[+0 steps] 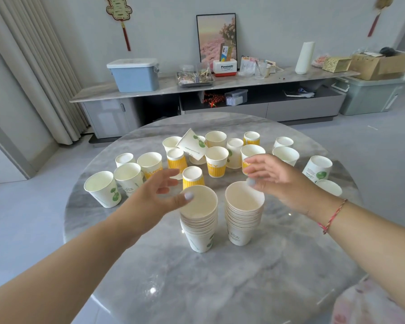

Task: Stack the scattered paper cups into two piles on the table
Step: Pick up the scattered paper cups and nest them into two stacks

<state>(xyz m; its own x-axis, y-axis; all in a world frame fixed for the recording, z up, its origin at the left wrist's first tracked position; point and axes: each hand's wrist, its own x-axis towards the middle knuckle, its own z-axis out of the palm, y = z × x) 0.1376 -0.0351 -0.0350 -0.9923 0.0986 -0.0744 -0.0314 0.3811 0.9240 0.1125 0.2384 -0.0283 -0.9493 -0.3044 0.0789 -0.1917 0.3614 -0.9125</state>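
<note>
Two piles of nested paper cups stand upright in the middle of the round marble table (215, 288): the left pile (198, 220) and the right pile (243, 213). My left hand (159, 190) hovers open just left of the left pile's rim, thumb over its edge. My right hand (274, 178) is open above and right of the right pile, holding nothing. Behind them stand several loose cups, some white with green print (104, 189), some with yellow stripes (193, 177); some are upside down, and one white cup (192, 145) lies tilted on others.
The far half of the table holds the loose cups from left edge (125, 159) to right edge (318, 168). A low cabinet (197, 106) with boxes and clutter runs along the wall behind. A floral fabric (372, 302) shows at the bottom right.
</note>
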